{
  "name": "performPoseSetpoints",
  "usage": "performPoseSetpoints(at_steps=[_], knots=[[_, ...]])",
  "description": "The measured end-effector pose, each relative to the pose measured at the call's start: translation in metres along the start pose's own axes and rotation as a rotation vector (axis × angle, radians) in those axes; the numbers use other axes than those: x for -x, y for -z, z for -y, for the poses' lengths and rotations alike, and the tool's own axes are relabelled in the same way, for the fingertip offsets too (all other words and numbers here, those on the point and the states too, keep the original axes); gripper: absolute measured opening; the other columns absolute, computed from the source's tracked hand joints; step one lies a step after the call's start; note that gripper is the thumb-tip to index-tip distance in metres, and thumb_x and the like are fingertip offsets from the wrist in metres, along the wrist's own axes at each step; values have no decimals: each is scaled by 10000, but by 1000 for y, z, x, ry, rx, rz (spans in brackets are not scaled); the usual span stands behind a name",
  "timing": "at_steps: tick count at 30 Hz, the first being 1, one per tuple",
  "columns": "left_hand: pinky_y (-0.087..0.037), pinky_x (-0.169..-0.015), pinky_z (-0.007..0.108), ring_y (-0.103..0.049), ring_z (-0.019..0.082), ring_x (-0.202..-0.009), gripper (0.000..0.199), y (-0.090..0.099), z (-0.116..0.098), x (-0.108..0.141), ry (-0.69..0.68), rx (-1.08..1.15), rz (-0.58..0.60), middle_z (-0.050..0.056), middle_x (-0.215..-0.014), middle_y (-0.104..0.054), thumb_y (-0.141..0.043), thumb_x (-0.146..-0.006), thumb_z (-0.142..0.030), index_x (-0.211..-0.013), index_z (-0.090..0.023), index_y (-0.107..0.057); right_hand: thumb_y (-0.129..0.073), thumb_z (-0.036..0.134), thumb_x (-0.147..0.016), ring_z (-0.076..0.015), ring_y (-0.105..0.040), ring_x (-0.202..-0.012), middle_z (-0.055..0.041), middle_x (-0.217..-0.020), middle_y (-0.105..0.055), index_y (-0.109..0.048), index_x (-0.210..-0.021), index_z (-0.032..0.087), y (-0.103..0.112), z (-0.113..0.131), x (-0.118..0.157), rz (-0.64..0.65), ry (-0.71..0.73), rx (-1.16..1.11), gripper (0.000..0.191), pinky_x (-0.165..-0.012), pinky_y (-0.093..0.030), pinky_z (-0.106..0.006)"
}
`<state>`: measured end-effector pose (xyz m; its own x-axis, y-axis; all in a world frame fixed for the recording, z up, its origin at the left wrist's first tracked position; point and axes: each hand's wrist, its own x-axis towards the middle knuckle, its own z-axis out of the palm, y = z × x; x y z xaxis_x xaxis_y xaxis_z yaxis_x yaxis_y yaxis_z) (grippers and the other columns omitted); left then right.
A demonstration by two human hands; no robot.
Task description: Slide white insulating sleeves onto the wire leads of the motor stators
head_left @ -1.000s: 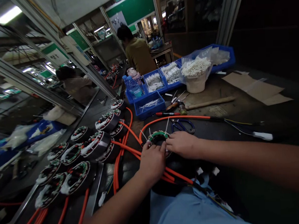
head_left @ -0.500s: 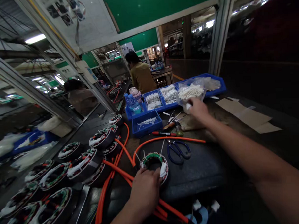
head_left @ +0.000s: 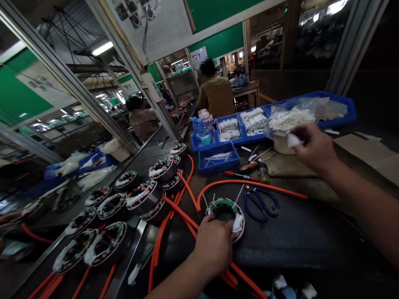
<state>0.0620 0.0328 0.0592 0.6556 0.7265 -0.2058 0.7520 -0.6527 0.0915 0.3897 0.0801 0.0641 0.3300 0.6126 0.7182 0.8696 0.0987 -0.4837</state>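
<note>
My left hand (head_left: 214, 243) is closed on the near rim of a ring-shaped motor stator (head_left: 242, 211) with green lining and thin white ties standing up from it. A white patch (head_left: 237, 223) shows by the thumb; whether it is on the stator or wraps the thumb is unclear. With fingers pinched, my right hand (head_left: 315, 146) is beside an open clear bag of small white pieces (head_left: 290, 119) that rests in a beige tub (head_left: 283, 142). At its fingertips is something white (head_left: 294, 140), held or wrapped round the thumb, I cannot tell which.
Blue-handled scissors (head_left: 261, 204) lie right of the stator. Orange cables (head_left: 254, 182) curve around it. Several more stators (head_left: 144, 198) stand to the left. Behind are a blue tray of white ties (head_left: 220, 166) and bins of white sleeves (head_left: 230, 129). Another person (head_left: 215, 93) sits beyond.
The view has swung left, so things appear further right. My right hand has drawn back slightly from the tub and bag. My left hand stays on the stator.
</note>
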Motion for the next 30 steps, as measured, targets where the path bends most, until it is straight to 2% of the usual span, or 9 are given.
performPoseSetpoints(at_steps=[2, 5, 8, 11, 16, 20, 25, 30], knots=[[-359, -895, 405, -605, 211, -818, 174, 0, -1, 0, -16, -17, -5, 45, -805, -668, -449, -837, -238, -929, -216, -595, -529, 184, -784, -186, -616, -837, -74, -910, -646, -542, -969, 212, 12, 32, 48, 92, 234, -107, 188, -748, -477, -291], [-344, -912, 395, -599, 203, -834, 227, -2, 1, 1, -48, -28, -54, 51, -839, -668, -436, -847, -232, -1032, -217, -567, -414, 119, -817, -186, -605, -968, -61, -1030, -649, -453, -1122, 268, 31, 72, 133, 328, 553, -351, 342, -772, -510, -315], [-331, -925, 386, -591, 194, -867, 257, -5, 2, 1, -57, -13, -63, 47, -889, -671, -426, -858, -236, -1088, -226, -540, -390, 126, -849, -194, -539, -1100, -92, -1133, -616, -295, -1274, 264, 42, 94, 203, 443, 542, -495, 457, -845, -509, -357], [-320, -932, 383, -590, 191, -875, 253, -5, 2, 1, -59, -3, -62, 39, -906, -676, -427, -857, -224, -1079, -234, -548, -331, 158, -888, -187, -534, -1109, -117, -1086, -639, -248, -1319, 216, 43, 98, 242, 434, 514, -575, 443, -846, -519, -343], [-315, -932, 376, -593, 187, -859, 259, -6, 3, 1, -67, -17, -74, 27, -880, -677, -427, -851, -205, -1075, -239, -554, -307, 211, -902, -202, -522, -1124, -108, -1144, -609, -276, -1299, 245, 37, 88, 269, 491, 377, -550, 399, -862, -513, -375], [-317, -931, 378, -590, 191, -872, 295, -7, 4, 1, -77, -25, -86, 37, -915, -674, -418, -861, -214, -1132, -234, -535, -329, 231, -898, -208, -520, -1127, -110, -1144, -608, -286, -1290, 238, 37, 85, 277, 502, 363, -568, 394, -883, -498, -380], [-327, -924, 372, -598, 190, -856, 325, -8, 3, 1, -72, -41, -84, 47, -912, -675, -413, -866, -220, -1173, -225, -520, -327, 210, -890, -194, -547, -1094, -97, -1111, -628, -305, -1264, 240, 36, 93, 270, 465, 388, -633, 376, -870, -506, -357], [-338, -929, 362, -591, 191, -864, 338, -11, 4, 1, -68, -86, -107, 60, -903, -668, -414, -872, -235, -1196, -205, -503, -312, 169, -871, -187, -535, -1106, -125, -1144, -605, -353, -1193, 220, 27, 107, 246, 434, 405, -620, 329, -858, -498, -343]])
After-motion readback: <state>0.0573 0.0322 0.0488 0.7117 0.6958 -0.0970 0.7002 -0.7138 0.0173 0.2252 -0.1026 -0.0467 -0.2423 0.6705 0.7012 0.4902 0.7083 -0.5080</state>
